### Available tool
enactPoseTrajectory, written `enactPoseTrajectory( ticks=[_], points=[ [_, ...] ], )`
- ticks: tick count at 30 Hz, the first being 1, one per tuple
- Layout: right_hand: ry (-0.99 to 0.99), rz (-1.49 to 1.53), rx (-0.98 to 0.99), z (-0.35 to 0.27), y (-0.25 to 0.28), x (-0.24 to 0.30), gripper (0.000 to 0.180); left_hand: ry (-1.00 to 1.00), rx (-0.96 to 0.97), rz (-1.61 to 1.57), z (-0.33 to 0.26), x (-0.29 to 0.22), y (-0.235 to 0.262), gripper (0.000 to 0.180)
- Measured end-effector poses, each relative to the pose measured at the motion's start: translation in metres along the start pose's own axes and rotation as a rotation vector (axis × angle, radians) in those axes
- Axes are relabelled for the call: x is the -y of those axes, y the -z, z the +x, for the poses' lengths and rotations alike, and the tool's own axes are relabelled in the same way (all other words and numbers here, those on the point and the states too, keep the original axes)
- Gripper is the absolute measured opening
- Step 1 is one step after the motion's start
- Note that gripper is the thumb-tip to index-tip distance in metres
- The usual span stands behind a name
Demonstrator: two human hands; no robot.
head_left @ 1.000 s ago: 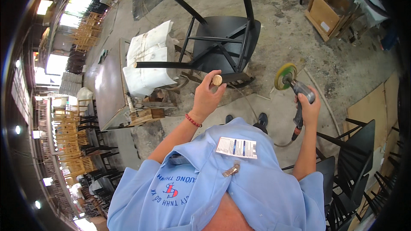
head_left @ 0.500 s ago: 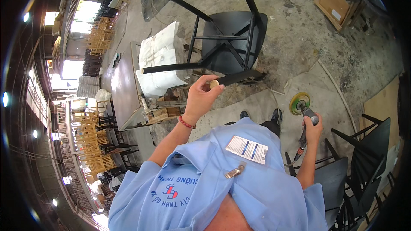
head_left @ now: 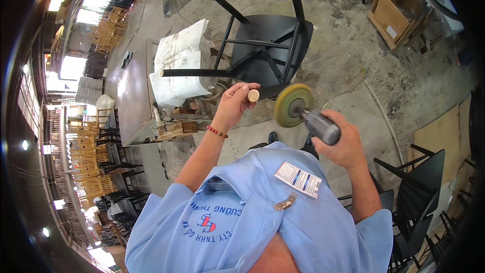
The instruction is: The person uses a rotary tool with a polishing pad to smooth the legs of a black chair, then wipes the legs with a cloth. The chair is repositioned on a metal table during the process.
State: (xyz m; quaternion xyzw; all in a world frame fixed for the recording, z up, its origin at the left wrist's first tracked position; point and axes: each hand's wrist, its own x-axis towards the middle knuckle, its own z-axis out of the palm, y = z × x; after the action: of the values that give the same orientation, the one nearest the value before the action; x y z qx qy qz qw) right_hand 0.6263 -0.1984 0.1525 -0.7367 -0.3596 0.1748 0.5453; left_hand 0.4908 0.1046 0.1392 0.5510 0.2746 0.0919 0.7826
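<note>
A black chair [head_left: 247, 63] is turned on its side, its legs pointing up and towards me. My left hand [head_left: 231, 106], a beaded bracelet at the wrist, is closed round one chair leg [head_left: 273, 91] near its pale round end. In my right hand [head_left: 346, 141] is a disc sander [head_left: 323, 127], gripped by its dark grey body. The sander's yellow-green disc [head_left: 294, 105] faces the leg, just right of my left hand. I cannot tell whether the disc touches the leg.
White wrapping sheets [head_left: 182, 60] drape beside a brown table [head_left: 134, 98] on the left. A cardboard box [head_left: 399, 15] stands at the far right. More black chairs [head_left: 419, 187] are at the near right. A hose [head_left: 381, 111] runs over the floor.
My right hand has raised the sander and brought it leftwards, up to the chair leg. My left hand stays at the leg's end, its fingers now wrapped more along the side.
</note>
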Motion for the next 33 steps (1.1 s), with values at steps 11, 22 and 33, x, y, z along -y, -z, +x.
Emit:
enactPoseTrajectory(
  ticks=[11,22,33],
  points=[
    [-0.003,-0.321,0.248,0.084,-0.001,0.076,0.055,-0.078,0.071,-0.190,-0.003,0.024,0.004,0.025],
    [-0.311,0.144,-0.069,0.129,0.043,0.064,0.052,-0.368,0.103,0.495,-0.011,0.006,0.000,0.033],
    [-0.099,-0.092,-0.010,0.211,-0.026,0.113,0.050,-0.438,-0.966,0.243,-0.002,-0.008,0.239,0.033]
  ],
)
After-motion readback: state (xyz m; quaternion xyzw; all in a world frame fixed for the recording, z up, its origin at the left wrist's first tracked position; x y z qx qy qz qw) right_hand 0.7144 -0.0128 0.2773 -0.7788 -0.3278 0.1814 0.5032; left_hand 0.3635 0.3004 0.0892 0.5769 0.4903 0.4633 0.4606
